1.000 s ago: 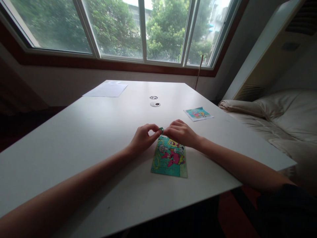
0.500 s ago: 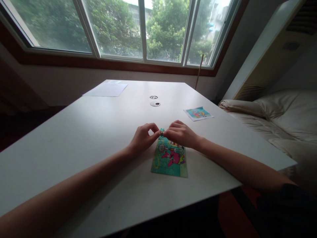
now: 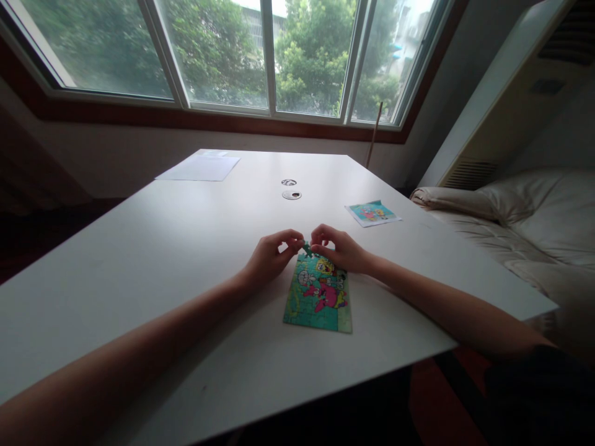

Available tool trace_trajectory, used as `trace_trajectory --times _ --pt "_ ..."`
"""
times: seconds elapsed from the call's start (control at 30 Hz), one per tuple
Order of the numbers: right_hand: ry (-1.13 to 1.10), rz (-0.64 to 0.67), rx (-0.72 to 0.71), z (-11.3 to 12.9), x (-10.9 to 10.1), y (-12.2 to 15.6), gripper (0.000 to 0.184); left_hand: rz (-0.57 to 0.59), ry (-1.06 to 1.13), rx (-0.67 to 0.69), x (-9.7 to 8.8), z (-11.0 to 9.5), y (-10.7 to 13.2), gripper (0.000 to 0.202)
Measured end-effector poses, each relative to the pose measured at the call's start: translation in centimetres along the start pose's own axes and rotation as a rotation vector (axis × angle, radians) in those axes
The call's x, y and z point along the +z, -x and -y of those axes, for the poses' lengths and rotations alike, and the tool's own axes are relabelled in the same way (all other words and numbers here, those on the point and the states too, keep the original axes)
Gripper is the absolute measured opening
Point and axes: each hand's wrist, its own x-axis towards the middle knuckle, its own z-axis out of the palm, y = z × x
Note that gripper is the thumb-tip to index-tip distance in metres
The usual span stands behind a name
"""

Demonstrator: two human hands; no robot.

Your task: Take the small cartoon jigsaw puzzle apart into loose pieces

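Observation:
A jigsaw puzzle (image 3: pixel 320 297) with a cartoon picture on green and teal lies flat on the white table in front of me. At its far edge, my left hand (image 3: pixel 277 255) pinches a small green puzzle piece (image 3: pixel 307 249), tilted up between thumb and fingertips. My right hand (image 3: pixel 338 249) is beside it, over the puzzle's far right corner. Its fingers are curled inward, with thumb and index tips close to the piece. Whether anything is between those right fingertips I cannot make out. Part of the puzzle's far edge is hidden by the hands.
A small sheet (image 3: pixel 372 213) with a similar cartoon picture lies beyond my right hand. Two round inserts (image 3: pixel 291 195) are set in the table's middle. White papers (image 3: pixel 199 167) lie at the far left. A cream sofa (image 3: pixel 511 217) stands right of the table (image 3: pixel 186 235), windows behind.
The right fingers have drawn back slightly and opened up a little from the left fingertips. The green piece now shows more between the hands, and more of the yellow figure is uncovered.

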Motion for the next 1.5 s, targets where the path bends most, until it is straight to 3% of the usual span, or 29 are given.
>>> trace_trajectory --times 0.27,0.43,0.57,0.73,0.9,1.07,1.4,1.5 --pt "0.192 -0.073 0.097 -0.9 -0.8 -0.3 0.014 -0.076 -0.243 -0.109 -0.1 0.0 -0.1 0.017" --pt "0.286 -0.053 0.205 -2.0 -1.0 -0.3 0.014 -0.035 -0.397 -0.179 0.0 0.5 -0.1 0.015" --pt "0.337 -0.034 0.193 -2.3 -1.1 -0.3 0.013 -0.038 -0.404 -0.220 0.0 1.0 -0.1 0.009" --pt "0.432 0.029 0.187 -1.4 -1.5 -0.1 0.018 -0.051 -0.384 -0.155 0.0 0.9 -0.1 0.010" --pt "0.491 0.165 0.230 -0.3 -1.7 -0.1 0.034 0.057 -0.407 0.017 0.1 -0.1 0.0 0.009" --pt "0.503 0.168 0.297 -0.1 -1.4 -0.2 0.035 0.185 -0.508 0.160 0.2 -0.5 0.4 0.010" --pt "0.540 0.094 0.307 -0.6 -1.2 -0.2 0.018 0.218 -0.540 0.191 0.3 -0.5 0.4 0.010" --pt "0.515 0.118 0.302 -0.1 -1.4 -0.2 0.022 0.219 -0.562 0.186 0.4 -0.7 0.4 0.011"
